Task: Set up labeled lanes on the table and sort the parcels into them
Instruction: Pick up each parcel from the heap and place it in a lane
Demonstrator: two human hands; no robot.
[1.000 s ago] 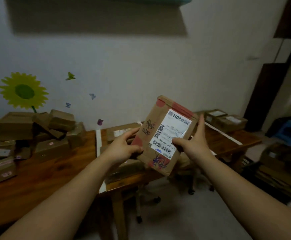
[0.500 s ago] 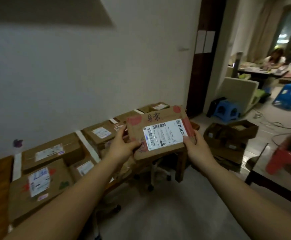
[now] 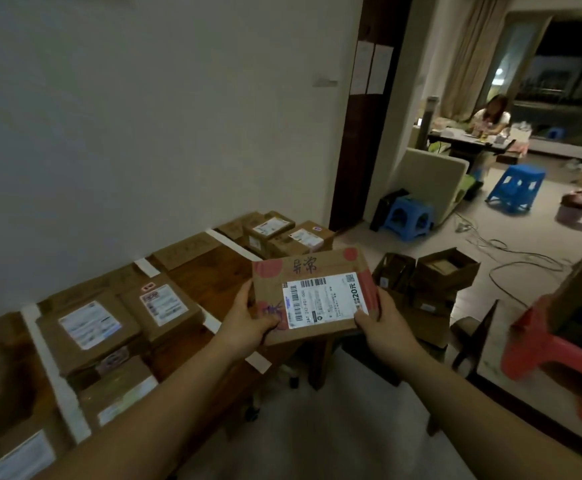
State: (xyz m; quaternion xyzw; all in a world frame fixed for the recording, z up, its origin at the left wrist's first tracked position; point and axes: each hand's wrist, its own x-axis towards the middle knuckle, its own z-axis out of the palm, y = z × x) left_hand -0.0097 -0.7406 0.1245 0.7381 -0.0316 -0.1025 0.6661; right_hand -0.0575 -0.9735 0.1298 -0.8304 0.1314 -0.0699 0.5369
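I hold a flat brown parcel point(image 3: 312, 292) with a white shipping label, red patches and handwritten characters, level above the right end of the wooden table point(image 3: 229, 268). My left hand point(image 3: 249, 323) grips its left edge and my right hand point(image 3: 383, 325) grips its lower right corner. White tape strips point(image 3: 45, 351) split the tabletop into lanes. Several labelled parcels point(image 3: 90, 330) lie in the lanes to the left, and more parcels point(image 3: 282, 233) sit at the table's far end.
Open cardboard boxes point(image 3: 438, 275) stand on the floor right of the table. A red stool point(image 3: 556, 355) is at the right, blue stools point(image 3: 407, 216) farther back. Cables trail over the floor. A person sits at a distant table point(image 3: 473, 140).
The view has swung right along the table, from the sunflower wall to the doorway end. The parcel has turned from tilted upright to lying level, label up, both hands still on it.
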